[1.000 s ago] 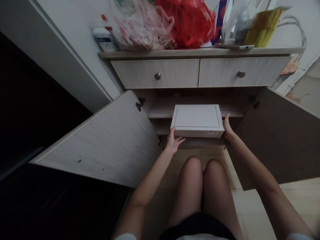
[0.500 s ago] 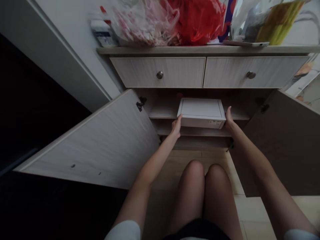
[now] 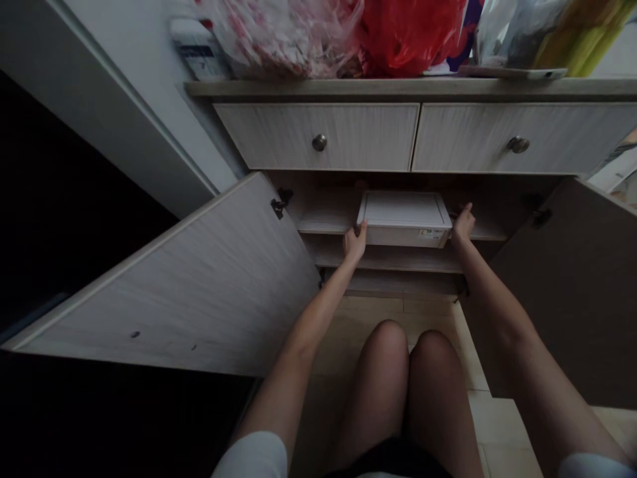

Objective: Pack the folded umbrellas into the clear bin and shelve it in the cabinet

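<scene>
A white box [image 3: 405, 209] with a thin dark line round its lid and a small label on its front rests on the upper shelf [image 3: 326, 219] of an open cabinet, its front jutting slightly over the edge. My left hand [image 3: 355, 242] grips the box's front left corner, thumb on top near the lid and the other fingers curled at the side. At the right side of the box is my right hand [image 3: 464, 223], fingers bent and partly hidden, against the box near its front right corner.
Two cabinet doors, left [image 3: 199, 285] and right [image 3: 562, 292], stand open on either side of my arms. Above are two closed drawers with round knobs [image 3: 319, 143]. The top holds a red plastic bag [image 3: 408, 33], a clear bag [image 3: 288, 40] and a white bottle [image 3: 196, 50].
The box has slid a little deeper onto the shelf. My right hand has turned, its raised thumb now folded in. The view has shifted slightly closer to the cabinet.
</scene>
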Available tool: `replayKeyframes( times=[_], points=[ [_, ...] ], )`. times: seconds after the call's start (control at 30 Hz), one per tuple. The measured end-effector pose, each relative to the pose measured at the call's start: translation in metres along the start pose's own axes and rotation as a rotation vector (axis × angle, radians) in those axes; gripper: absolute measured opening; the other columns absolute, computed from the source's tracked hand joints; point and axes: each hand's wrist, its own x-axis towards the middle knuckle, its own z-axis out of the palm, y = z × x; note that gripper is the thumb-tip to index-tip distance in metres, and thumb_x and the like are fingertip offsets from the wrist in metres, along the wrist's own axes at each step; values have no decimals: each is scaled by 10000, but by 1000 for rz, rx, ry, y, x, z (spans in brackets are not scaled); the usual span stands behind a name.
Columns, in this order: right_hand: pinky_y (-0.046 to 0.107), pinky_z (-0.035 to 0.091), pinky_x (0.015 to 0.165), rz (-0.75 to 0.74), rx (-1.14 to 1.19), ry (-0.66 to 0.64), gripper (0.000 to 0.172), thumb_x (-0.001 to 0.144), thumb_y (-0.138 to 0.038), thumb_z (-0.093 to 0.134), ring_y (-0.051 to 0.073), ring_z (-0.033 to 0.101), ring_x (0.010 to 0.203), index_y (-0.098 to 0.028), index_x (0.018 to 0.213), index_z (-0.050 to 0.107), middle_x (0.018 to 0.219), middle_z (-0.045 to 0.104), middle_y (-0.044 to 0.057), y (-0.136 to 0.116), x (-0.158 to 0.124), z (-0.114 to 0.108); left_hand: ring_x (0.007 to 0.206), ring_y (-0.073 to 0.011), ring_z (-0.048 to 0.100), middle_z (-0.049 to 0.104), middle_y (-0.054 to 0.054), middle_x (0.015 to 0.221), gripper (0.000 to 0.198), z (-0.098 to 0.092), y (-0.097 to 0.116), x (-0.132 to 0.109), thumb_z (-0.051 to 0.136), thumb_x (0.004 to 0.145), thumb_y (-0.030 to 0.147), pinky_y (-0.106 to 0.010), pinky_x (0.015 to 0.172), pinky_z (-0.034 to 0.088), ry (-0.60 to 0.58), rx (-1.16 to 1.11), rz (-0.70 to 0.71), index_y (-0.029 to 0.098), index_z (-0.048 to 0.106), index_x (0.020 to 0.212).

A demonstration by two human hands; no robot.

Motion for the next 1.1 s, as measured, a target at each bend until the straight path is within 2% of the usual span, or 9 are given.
replayKeyframes(
  times=[0.07,0.1,0.17,0.23,0.3,0.43,0.53,0.73,1.1],
  points=[
    [463,411,1043,-268,-181,166,662,1003,-563,185,279,577,1189,-145,1211,655,1208,643,175,-2,-17,-9,1462,-299,341,617,-129,1333,390,-9,-1,-5,746,791,487,-442,1102,415,-23,-26,190,241,690,1089],
    [462,397,1052,-416,-261,159,598,1003,-548,252,278,565,1205,-164,1210,662,1233,640,167,-3,-27,-13,1478,-277,321,598,-107,1373,384,-13,-2,-7,759,789,441,-467,1131,389,-75,-45,279,264,685,1122],
    [454,375,1054,-637,-392,-10,471,992,-509,387,275,549,1225,-205,1201,680,1254,649,145,-2,-49,-21,1471,-256,344,613,-83,1367,328,-18,-1,-11,769,789,368,-506,1178,328,-218,-81,386,284,703,1100],
    [445,361,1042,-716,-496,-163,369,989,-451,457,270,550,1221,-247,1174,702,1236,673,118,0,-66,-24,1459,-252,369,644,-73,1328,250,-17,3,-14,775,781,309,-527,1203,283,-307,-124,375,288,725,1025],
    [446,349,1030,-719,-560,-218,328,1002,-400,451,264,557,1203,-278,1153,716,1214,692,93,2,-73,-24,1453,-245,380,661,-61,1300,183,-12,9,-14,773,774,250,-536,1202,290,-305,-198,276,293,732,947],
    [454,328,1022,-720,-596,-160,319,1013,-379,445,259,585,1130,-293,1107,737,1162,718,68,4,-68,-18,1387,-212,469,697,-59,1202,156,-1,15,-11,754,766,129,-489,1174,366,-179,-347,67,274,716,809],
    [456,317,1021,-746,-609,-126,307,1013,-368,456,251,591,1087,-299,1090,746,1123,729,58,5,-61,-13,1366,-194,485,705,-44,1162,171,4,12,-5,747,770,106,-467,1188,355,-184,-338,87,273,711,776],
    [443,330,948,-749,-651,-64,285,1007,-367,481,264,553,1037,-306,1060,754,1093,735,44,5,-50,-3,1377,-210,470,698,-35,1174,141,13,8,12,734,788,141,-504,1177,365,-199,-290,144,280,713,789],
    [415,359,843,-700,-730,-151,293,999,-296,468,283,532,1014,-278,1103,742,1124,711,93,7,-17,19,1382,-218,468,690,-60,1175,129,31,3,49,710,806,145,-431,1142,424,-219,-244,239,270,731,830]
  ],
)
